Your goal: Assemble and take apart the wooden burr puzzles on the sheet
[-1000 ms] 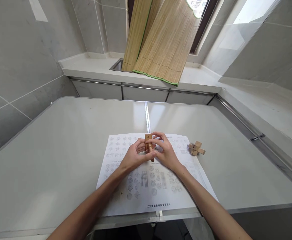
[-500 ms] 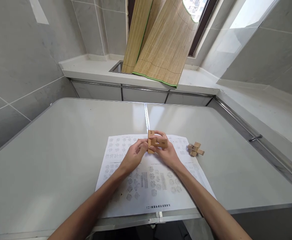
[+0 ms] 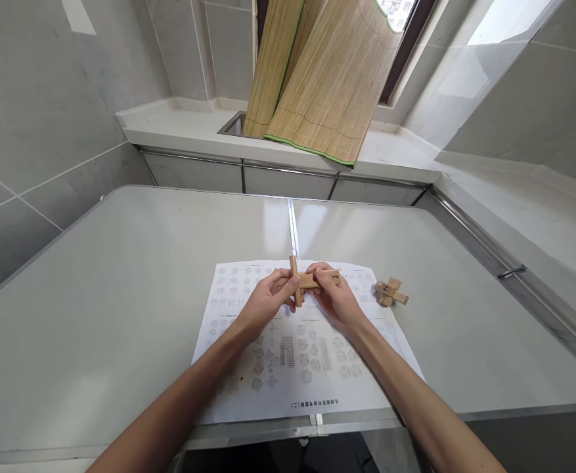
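Over the printed sheet (image 3: 278, 387), both hands hold small wooden pieces that meet in a cross shape. My left hand (image 3: 268, 299) pinches the narrow upright wooden piece (image 3: 293, 266). Extending to the right from it is a horizontal wooden piece (image 3: 308, 281) with a dark mark near its right end, and my right hand (image 3: 335, 299) grips it there. How the pieces join is partly hidden by the fingers. Right of the sheet's upper edge lies an assembled wooden puzzle (image 3: 390, 292) with crossing bars and a dark mark.
The pale table (image 3: 120, 295) has a metal seam down its middle. Behind it runs a white ledge (image 3: 179, 135) with a sink corner (image 3: 233, 123) and a hanging bamboo mat (image 3: 332, 85). Grey tiled walls stand on both sides.
The held pieces have turned: the upright piece now shows a narrow side, and its number is out of sight. My right hand's fingers have shifted over the horizontal piece. The view has moved slightly.
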Action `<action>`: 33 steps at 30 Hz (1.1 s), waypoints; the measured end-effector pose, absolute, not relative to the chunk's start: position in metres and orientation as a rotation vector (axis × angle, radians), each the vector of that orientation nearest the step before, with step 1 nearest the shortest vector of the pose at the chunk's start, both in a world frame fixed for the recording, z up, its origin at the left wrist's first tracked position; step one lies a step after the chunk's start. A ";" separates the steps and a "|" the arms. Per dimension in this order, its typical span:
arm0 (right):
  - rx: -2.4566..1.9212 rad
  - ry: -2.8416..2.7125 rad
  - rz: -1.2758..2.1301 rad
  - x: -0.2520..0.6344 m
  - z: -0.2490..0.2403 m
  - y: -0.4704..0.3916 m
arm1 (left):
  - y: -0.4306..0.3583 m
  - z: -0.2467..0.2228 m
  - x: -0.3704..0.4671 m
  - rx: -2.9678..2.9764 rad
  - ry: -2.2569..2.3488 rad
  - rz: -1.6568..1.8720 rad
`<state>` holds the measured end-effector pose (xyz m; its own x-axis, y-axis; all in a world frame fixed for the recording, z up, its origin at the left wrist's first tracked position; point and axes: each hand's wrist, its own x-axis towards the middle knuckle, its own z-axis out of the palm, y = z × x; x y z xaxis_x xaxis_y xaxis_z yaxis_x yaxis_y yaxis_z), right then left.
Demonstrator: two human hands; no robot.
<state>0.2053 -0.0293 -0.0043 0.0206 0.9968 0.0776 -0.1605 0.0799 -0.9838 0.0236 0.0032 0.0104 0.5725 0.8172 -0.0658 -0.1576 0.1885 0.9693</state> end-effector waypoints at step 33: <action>-0.828 -0.616 1.165 0.227 -0.006 -0.016 | 0.007 0.023 0.017 1.286 0.997 0.999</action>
